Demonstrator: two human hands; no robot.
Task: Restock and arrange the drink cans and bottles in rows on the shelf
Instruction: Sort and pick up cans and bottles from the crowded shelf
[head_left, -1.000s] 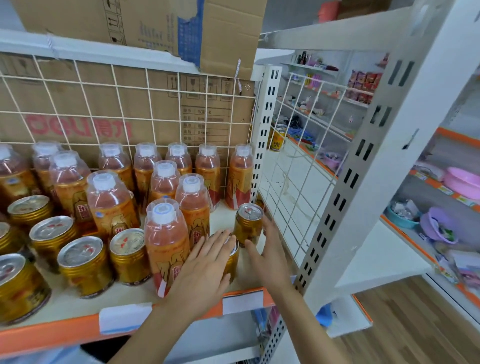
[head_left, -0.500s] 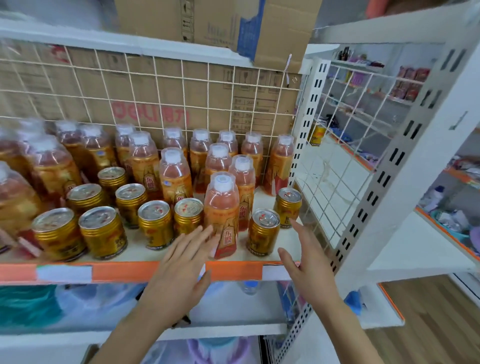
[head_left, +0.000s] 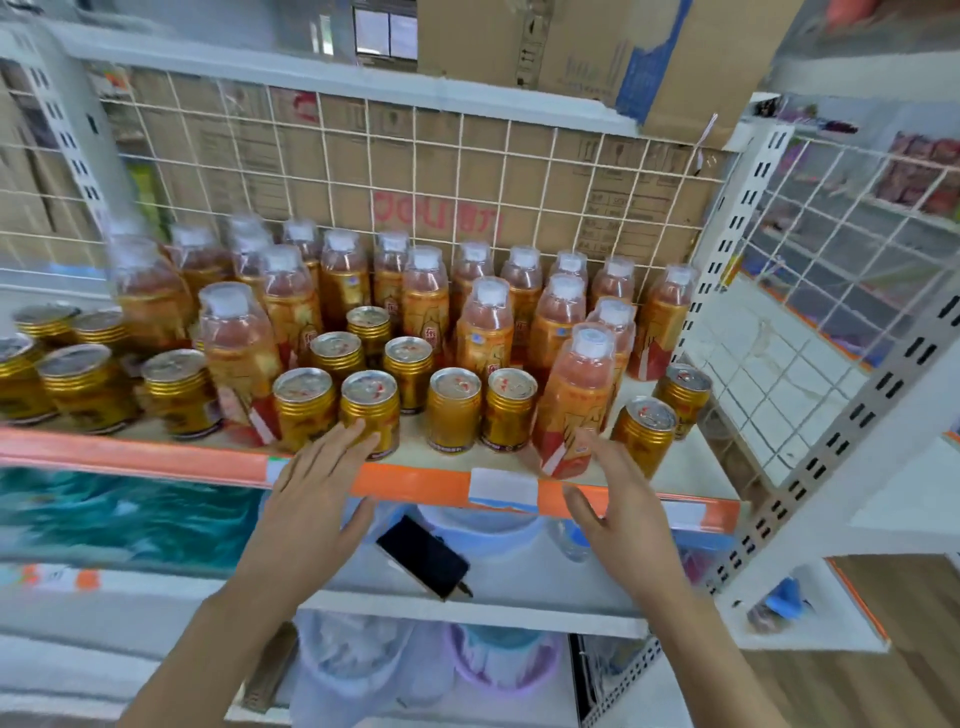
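Observation:
Several gold drink cans (head_left: 454, 408) stand along the front of the shelf (head_left: 410, 480), with rows of orange bottles (head_left: 425, 301) with white caps behind them. One bottle (head_left: 575, 397) stands at the front right, beside two cans (head_left: 644, 428) near the wire side panel. My left hand (head_left: 317, 499) is open, fingers straight, its fingertips at the base of a front can (head_left: 370, 410). My right hand (head_left: 621, 506) is open in front of the shelf edge, just below the front bottle, holding nothing.
A white wire grid (head_left: 395, 171) backs the shelf, with cardboard boxes (head_left: 571, 47) above. A wire side panel (head_left: 810, 291) closes the right end. On the lower shelf lie a dark phone (head_left: 423, 556) and a teal packet (head_left: 130, 514). Plastic tubs (head_left: 498, 660) sit below.
Both hands have drawn back from the cans toward the shelf's front edge. The view has pulled back and shifted left, showing more cans and bottles and the lower shelves.

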